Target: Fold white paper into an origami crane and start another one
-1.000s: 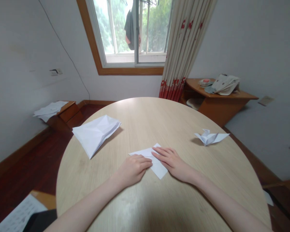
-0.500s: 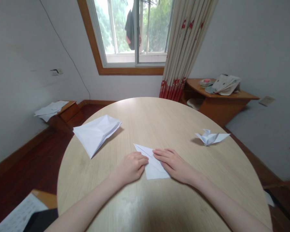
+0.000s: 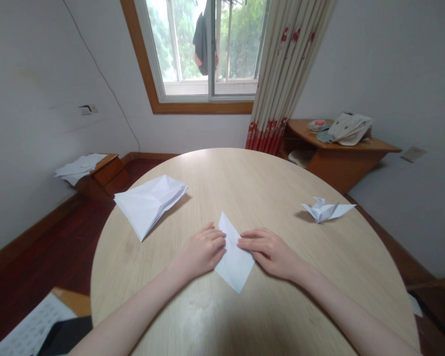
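Observation:
A small white folded paper [image 3: 235, 269], kite-shaped with one tip pointing away from me, lies on the table between my hands. My left hand [image 3: 205, 247] holds its left edge, with bent fingertips on the paper and the thumb near the edge. On the opposite side, my right hand [image 3: 270, 249] grips the right edge, fingers close together. The thumbs are partly hidden. Off to the right stands a folded paper crane [image 3: 322, 211], its wings spread. Several sheets of creased white paper [image 3: 150, 200] lie in a loose stack at the left.
The round wooden table [image 3: 241, 183] fills the middle of the view. Beyond it are a window, a curtain [image 3: 282, 79] and a corner desk [image 3: 346, 165] with a cloth bag [image 3: 350, 129]. A low cabinet [image 3: 113, 175] with papers stands at left.
The folded paper has turned clockwise, so its far tip moved right and a corner now points toward me. Both hands have shifted to its side edges.

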Demonstrator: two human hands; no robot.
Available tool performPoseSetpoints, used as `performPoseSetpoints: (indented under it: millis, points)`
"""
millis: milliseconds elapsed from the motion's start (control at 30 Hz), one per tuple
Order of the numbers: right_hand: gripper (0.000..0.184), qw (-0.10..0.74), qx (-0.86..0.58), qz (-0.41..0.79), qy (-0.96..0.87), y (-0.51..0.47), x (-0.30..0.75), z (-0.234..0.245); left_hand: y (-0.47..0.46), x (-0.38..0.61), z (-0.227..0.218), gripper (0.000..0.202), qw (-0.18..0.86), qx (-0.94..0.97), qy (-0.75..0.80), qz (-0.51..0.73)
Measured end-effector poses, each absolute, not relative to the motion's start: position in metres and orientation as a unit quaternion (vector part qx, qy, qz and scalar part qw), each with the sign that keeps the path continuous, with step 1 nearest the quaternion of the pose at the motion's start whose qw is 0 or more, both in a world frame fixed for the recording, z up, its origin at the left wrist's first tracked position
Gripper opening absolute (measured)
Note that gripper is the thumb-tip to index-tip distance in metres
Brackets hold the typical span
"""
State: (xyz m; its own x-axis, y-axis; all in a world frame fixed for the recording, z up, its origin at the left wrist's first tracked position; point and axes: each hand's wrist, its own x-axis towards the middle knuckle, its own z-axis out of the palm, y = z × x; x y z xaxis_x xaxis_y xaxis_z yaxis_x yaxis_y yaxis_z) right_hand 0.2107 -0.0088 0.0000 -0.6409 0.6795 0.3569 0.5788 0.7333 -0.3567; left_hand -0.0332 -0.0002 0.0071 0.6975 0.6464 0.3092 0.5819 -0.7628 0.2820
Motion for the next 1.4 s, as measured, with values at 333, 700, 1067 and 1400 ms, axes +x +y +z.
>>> performPoseSetpoints:
  millis: [333, 700, 1067, 1400]
  points:
    - [0.033, 0.279, -0.301, 0.138, -0.902, -0.013, 0.207, 0.009, 0.001, -0.035, 0.015, 0.014, 0.048, 0.911, 0.362, 0.192]
    - [0.031, 0.294, -0.271, 0.192, -0.896, -0.018, 0.2, 0.007, 0.003, -0.041, 0.012, 0.023, 0.073, 0.912, 0.359, 0.186]
    - [0.034, 0.274, -0.291, 0.226, -0.888, -0.019, 0.199, 0.006, 0.005, -0.044, 0.013, 0.024, 0.129, 0.901, 0.371, 0.183]
    - [0.037, 0.289, -0.323, 0.163, -0.886, -0.019, 0.197, -0.003, 0.007, -0.044, 0.006, 0.031, 0.1, 0.912, 0.36, 0.171]
